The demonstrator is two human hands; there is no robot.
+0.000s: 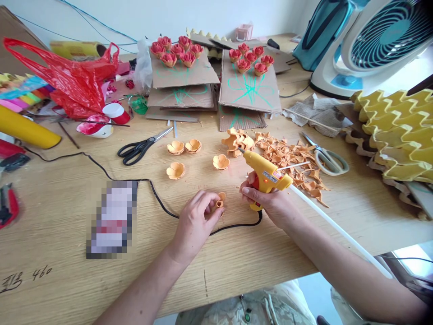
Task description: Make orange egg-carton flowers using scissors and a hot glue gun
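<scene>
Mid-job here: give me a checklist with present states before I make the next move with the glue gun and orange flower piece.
1. Glue gun gripped in the right hand: ok.
2. Orange flower piece held in the left hand: ok.
3. Nozzle apart from the left hand: ok.
4. White glue stick at the gun's rear: ok.
5. Black cord not touching the left hand: cannot tell, it passes behind.
6. Nozzle hot enough: cannot tell.

A craft workspace, whether in a home or a small workshop cannot be told: the right hand grips a glue gun over a wooden table, with scissors and orange scraps beyond the hands and red flowers on cardboard farther ahead.
</scene>
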